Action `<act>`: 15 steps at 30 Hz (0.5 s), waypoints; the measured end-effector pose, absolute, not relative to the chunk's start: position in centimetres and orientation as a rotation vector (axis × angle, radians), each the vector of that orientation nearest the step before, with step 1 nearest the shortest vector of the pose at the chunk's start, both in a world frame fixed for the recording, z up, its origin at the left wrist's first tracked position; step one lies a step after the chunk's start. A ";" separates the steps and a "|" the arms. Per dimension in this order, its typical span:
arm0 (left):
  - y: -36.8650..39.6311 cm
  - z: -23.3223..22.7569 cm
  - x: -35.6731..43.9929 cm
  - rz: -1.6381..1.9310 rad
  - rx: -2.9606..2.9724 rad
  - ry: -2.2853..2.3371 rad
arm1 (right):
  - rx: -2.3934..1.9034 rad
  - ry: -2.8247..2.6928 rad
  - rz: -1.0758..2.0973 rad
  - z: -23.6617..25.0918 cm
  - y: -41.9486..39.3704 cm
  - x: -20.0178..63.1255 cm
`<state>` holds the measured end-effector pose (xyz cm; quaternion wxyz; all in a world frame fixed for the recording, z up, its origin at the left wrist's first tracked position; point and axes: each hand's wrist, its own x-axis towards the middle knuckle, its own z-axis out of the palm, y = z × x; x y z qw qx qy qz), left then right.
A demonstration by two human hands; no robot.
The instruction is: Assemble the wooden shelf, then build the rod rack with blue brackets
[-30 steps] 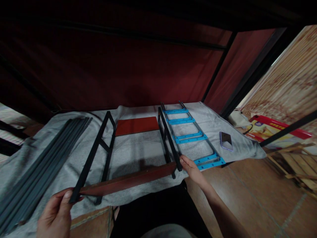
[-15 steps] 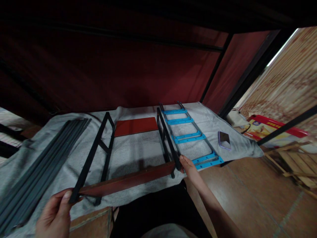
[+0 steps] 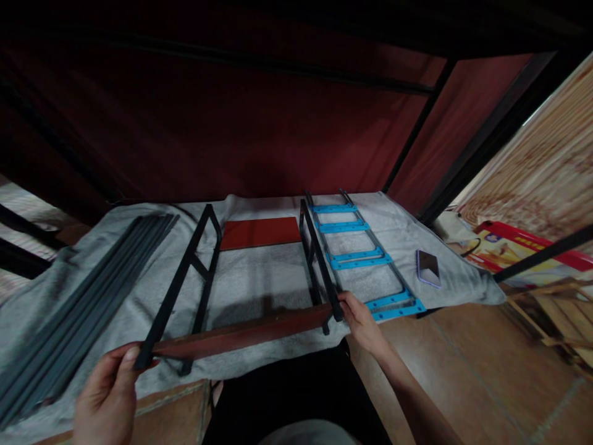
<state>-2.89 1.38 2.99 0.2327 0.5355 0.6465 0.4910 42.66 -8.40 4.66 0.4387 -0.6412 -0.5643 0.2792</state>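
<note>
My left hand [image 3: 111, 389] is closed on the near end of the left black metal frame [image 3: 178, 284], thumb on top. At the matching corner on the other side, my right hand [image 3: 359, 318] grips the right black metal frame [image 3: 319, 259] with its fingertips. A long reddish-brown board [image 3: 250, 334] spans the two frames close to my body, standing on its edge. Beyond it, an orange-red panel [image 3: 260, 233] lies between the frames' far ends. How the board joins the frames cannot be made out.
Grey cloth [image 3: 264, 284] covers the work surface. Several dark grey tubes [image 3: 92, 296] lie at left. Right of the frames are blue brackets on rails [image 3: 359, 259] and a phone [image 3: 427, 268]. A colourful box [image 3: 523, 247] and wooden slats [image 3: 556, 315] stand farther right.
The view has shifted slightly, so everything appears a little farther right. Both hands keep their hold on the frames, which show no clear movement on the cloth.
</note>
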 end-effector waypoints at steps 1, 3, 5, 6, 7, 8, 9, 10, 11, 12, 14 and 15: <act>1.3 3.2 -2.7 1.345 1.413 1.744 | -1.589 -1.396 0.705 4.7 -8.3 42.7; 1.2 3.8 -2.4 1.334 1.329 1.712 | -1.573 -1.369 0.745 4.9 -8.1 42.6; 1.1 4.3 -2.1 1.332 1.321 1.726 | -1.564 -1.321 0.792 5.1 -7.9 42.4; 1.1 4.5 -2.0 1.330 1.329 1.725 | -1.567 -1.297 0.815 5.1 -7.8 42.3; 1.1 4.7 -2.0 1.331 1.338 1.721 | -1.575 -1.274 0.831 5.1 -7.8 42.2; 1.1 4.8 -1.9 1.329 1.342 1.711 | -1.586 -1.253 0.839 5.1 -7.7 42.1; 1.1 5.0 -1.9 1.330 1.342 1.699 | -1.598 -1.236 0.847 5.1 -7.7 42.0; 1.1 5.1 -1.8 1.330 1.340 1.685 | -1.610 -1.225 0.856 5.1 -7.8 42.0; 1.1 5.2 -1.8 1.329 1.342 1.666 | -1.622 -1.213 0.861 5.1 -7.8 42.0; 1.1 5.3 -1.8 1.330 1.346 1.651 | -1.634 -1.201 0.863 5.1 -7.8 42.0; 1.0 5.5 -1.6 1.319 1.369 1.647 | -1.663 -1.177 0.864 5.2 -7.9 41.9; 0.9 5.6 -1.5 1.313 1.381 1.655 | -1.679 -1.162 0.858 5.2 -8.0 41.8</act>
